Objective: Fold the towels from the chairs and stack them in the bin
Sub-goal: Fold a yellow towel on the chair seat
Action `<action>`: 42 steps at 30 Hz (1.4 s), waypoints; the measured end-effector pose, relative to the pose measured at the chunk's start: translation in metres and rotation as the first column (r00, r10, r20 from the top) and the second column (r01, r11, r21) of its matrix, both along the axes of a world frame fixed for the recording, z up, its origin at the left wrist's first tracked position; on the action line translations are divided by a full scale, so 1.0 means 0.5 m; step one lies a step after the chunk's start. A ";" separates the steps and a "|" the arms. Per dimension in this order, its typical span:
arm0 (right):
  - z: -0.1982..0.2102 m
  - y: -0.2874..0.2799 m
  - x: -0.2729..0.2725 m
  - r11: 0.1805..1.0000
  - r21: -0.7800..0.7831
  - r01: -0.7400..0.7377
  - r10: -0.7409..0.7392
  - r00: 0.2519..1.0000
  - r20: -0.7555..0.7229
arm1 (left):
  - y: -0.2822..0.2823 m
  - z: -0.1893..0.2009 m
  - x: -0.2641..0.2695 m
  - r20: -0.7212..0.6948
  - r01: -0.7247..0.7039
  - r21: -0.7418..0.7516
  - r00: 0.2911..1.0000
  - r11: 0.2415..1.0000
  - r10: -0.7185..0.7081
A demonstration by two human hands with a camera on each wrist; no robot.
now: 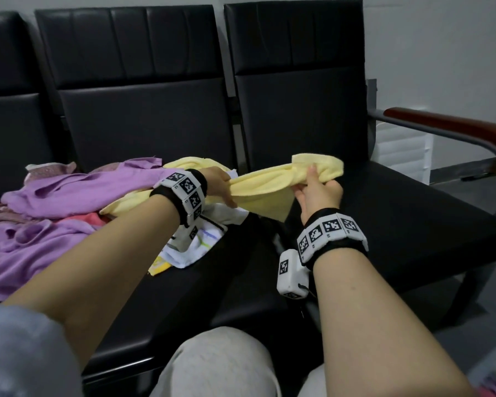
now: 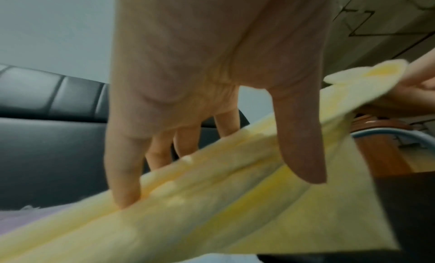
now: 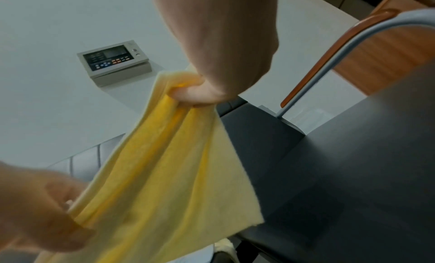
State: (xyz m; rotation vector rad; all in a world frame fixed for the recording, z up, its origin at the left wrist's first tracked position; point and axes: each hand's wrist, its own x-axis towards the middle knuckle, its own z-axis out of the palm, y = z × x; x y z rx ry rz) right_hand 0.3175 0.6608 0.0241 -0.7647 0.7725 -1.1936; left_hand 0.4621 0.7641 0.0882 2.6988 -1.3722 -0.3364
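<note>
A yellow towel (image 1: 264,184) is stretched, bunched lengthwise, between my two hands above the gap between two black chair seats. My left hand (image 1: 222,191) holds its left part, thumb on the near side and fingers behind the cloth (image 2: 212,211). My right hand (image 1: 318,186) grips the bunched right end in a fist (image 3: 212,84), and a short flap sticks out past it. One free corner of the yellow towel (image 3: 164,174) hangs down towards the seat. No bin that I can make out.
Purple towels (image 1: 69,193), a pink cloth (image 1: 83,219) and a white patterned cloth (image 1: 204,242) lie heaped on the middle seat. The right seat (image 1: 407,213) is bare, bounded by a wood-topped metal armrest (image 1: 455,130). A white slatted object (image 1: 401,150) stands behind it.
</note>
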 end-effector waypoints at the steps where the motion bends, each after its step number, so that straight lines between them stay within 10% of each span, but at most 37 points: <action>1: 0.003 -0.001 -0.002 1.000 0.009 0.026 -0.026 1.000 0.014 | 0.001 -0.001 0.003 0.030 -0.018 0.024 0.999 1.000 0.017; 10: 0.007 -0.014 0.004 1.000 0.017 0.020 -0.020 1.000 0.007 | 0.011 0.019 -0.012 0.121 0.032 0.095 0.992 0.995 -0.043; 13: 0.003 -0.017 0.010 0.995 0.030 -0.091 0.094 0.990 -0.107 | -0.003 0.020 0.014 -0.134 -0.051 -0.058 0.990 0.997 0.043; 18: -0.008 -0.006 0.018 0.987 0.084 -0.140 0.159 0.940 -0.302 | -0.040 0.043 0.007 -0.674 -0.239 -0.289 0.739 0.927 -0.019; 27: 0.007 0.008 -0.022 1.000 0.007 -0.004 0.008 0.841 -0.540 | -0.078 0.085 -0.042 -0.816 -0.322 -0.430 0.539 0.843 -0.210; 34: -0.001 0.016 -0.037 0.933 0.013 -0.360 0.322 0.819 -0.474 | -0.113 0.087 -0.082 -0.911 -0.470 -0.359 0.364 0.806 -0.193; 42: 0.005 0.010 -0.088 0.993 -0.017 -0.118 0.112 0.971 -0.212 | -0.110 0.056 -0.090 -0.875 -0.395 -0.336 0.467 0.855 -0.128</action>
